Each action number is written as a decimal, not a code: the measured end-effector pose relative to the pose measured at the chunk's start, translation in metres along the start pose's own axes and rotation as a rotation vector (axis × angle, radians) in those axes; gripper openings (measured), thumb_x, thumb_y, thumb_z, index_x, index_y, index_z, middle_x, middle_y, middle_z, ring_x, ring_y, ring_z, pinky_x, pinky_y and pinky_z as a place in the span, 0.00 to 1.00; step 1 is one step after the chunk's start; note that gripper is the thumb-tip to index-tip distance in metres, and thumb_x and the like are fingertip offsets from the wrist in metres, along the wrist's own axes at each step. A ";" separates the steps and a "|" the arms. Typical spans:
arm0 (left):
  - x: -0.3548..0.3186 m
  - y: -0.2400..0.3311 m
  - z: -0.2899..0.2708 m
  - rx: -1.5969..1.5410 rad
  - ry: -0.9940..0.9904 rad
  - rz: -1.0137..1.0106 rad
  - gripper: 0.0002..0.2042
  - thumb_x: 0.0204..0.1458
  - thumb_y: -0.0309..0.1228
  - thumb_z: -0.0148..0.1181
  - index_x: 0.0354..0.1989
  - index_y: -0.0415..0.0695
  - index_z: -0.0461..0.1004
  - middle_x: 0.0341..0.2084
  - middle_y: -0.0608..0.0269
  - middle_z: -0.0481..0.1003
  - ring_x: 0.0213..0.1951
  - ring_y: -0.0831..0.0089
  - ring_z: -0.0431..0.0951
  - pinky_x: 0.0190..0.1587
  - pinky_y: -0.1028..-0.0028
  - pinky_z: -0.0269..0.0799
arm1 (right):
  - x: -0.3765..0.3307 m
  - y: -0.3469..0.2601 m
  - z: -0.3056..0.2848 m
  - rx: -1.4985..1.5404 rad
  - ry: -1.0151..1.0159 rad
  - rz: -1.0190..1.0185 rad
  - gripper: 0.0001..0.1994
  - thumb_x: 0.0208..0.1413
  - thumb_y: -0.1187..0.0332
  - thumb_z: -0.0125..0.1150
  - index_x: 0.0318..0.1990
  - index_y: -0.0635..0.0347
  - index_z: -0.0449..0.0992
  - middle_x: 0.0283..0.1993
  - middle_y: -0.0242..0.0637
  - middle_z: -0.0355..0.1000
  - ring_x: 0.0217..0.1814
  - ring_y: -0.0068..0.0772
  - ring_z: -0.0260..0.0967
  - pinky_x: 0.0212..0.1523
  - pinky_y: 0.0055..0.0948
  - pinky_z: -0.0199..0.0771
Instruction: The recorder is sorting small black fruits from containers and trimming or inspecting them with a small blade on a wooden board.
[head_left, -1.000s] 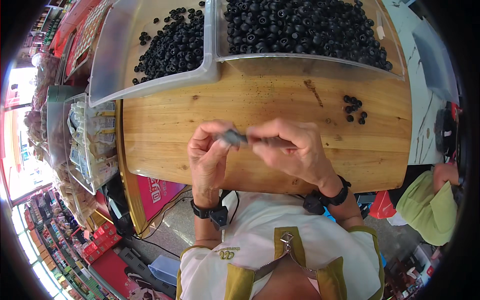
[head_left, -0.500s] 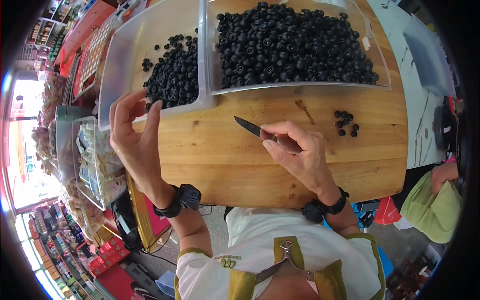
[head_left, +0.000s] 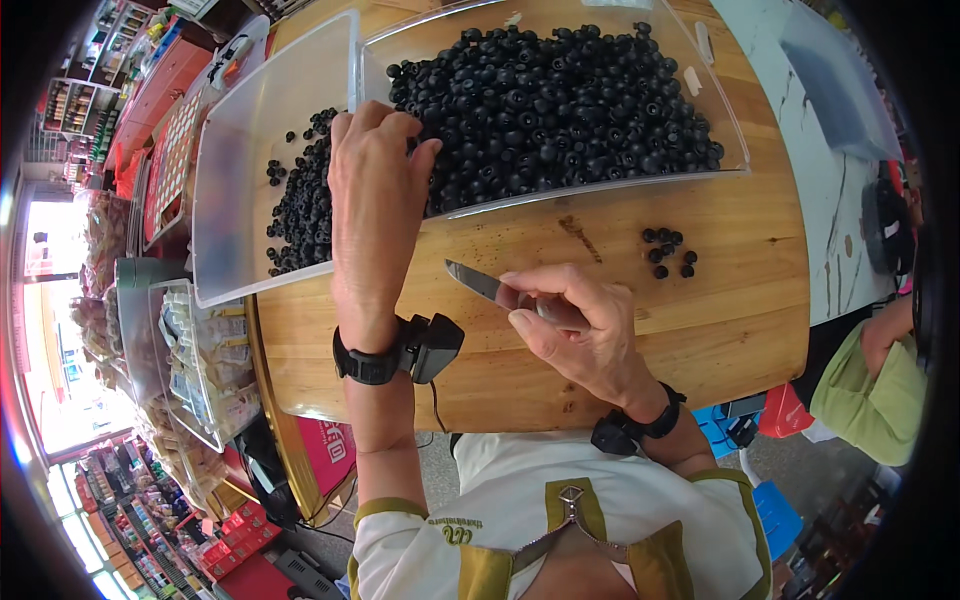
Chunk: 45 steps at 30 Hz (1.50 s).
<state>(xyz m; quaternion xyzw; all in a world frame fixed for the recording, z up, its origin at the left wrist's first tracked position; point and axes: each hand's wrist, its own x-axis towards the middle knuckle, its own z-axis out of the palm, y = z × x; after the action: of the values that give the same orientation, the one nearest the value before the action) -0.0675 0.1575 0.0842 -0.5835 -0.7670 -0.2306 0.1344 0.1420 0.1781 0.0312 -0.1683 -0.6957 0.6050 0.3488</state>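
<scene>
My left hand reaches over the divide between two plastic bins, its thumb apart from the curled fingers. The fingertips are over the left edge of a heap of small black round pieces, some with ring-shaped hollows, in the right bin. I make out nothing held between them. My right hand is closed round a small knife, its blade pointing up and left above the wooden table. Beneath and left of my left hand, the left bin holds a smaller heap of black pieces, partly hidden by that hand.
Several loose black pieces lie on the wooden table at the right. Beyond it is a white marbled surface with a clear plastic tray. A bin of packets stands at the left. Another person's arm shows at the far right.
My left hand has moved right, from the front of the left bin to the edge of the right bin's heap. My right hand still holds the knife. The whole view has shifted slightly.
</scene>
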 end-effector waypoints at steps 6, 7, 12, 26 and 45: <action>-0.001 0.001 -0.004 -0.152 0.061 -0.027 0.05 0.49 0.23 0.64 0.34 0.37 0.76 0.35 0.60 0.77 0.33 0.68 0.76 0.37 0.71 0.70 | -0.002 -0.007 -0.004 0.013 0.000 -0.016 0.12 0.52 0.78 0.64 0.45 0.63 0.73 0.36 0.33 0.77 0.32 0.14 0.72 0.28 0.16 0.74; -0.004 0.005 -0.006 -0.152 0.059 -0.026 0.05 0.49 0.23 0.64 0.34 0.37 0.76 0.35 0.60 0.77 0.33 0.68 0.76 0.37 0.71 0.70 | -0.002 -0.007 -0.005 0.022 0.012 -0.025 0.12 0.52 0.78 0.64 0.45 0.63 0.73 0.36 0.33 0.77 0.32 0.13 0.71 0.27 0.15 0.72; -0.056 0.025 -0.019 -1.267 0.156 -0.231 0.08 0.54 0.15 0.56 0.42 0.33 0.72 0.44 0.50 0.76 0.47 0.70 0.77 0.50 0.73 0.74 | -0.009 -0.006 -0.007 0.041 0.010 -0.004 0.14 0.51 0.76 0.61 0.46 0.63 0.73 0.37 0.35 0.78 0.26 0.11 0.63 0.26 0.13 0.63; -0.171 0.016 0.001 -1.840 0.153 -0.576 0.12 0.50 0.22 0.64 0.43 0.35 0.71 0.38 0.55 0.76 0.39 0.68 0.79 0.45 0.70 0.76 | -0.015 0.007 0.020 0.118 -0.326 0.062 0.23 0.49 0.81 0.57 0.56 0.65 0.71 0.25 0.23 0.62 0.23 0.09 0.56 0.32 0.16 0.71; -0.186 0.022 0.006 -1.829 0.217 -0.697 0.12 0.51 0.23 0.64 0.44 0.36 0.74 0.42 0.58 0.76 0.43 0.73 0.77 0.48 0.73 0.73 | -0.013 0.004 0.025 -0.058 -0.329 -0.023 0.22 0.47 0.81 0.62 0.52 0.61 0.75 0.36 0.29 0.78 0.23 0.09 0.61 0.23 0.12 0.60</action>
<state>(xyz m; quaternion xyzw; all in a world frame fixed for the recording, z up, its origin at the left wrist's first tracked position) 0.0065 0.0108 -0.0048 -0.1793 -0.4056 -0.8143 -0.3746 0.1330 0.1525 0.0236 -0.0689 -0.7625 0.6000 0.2322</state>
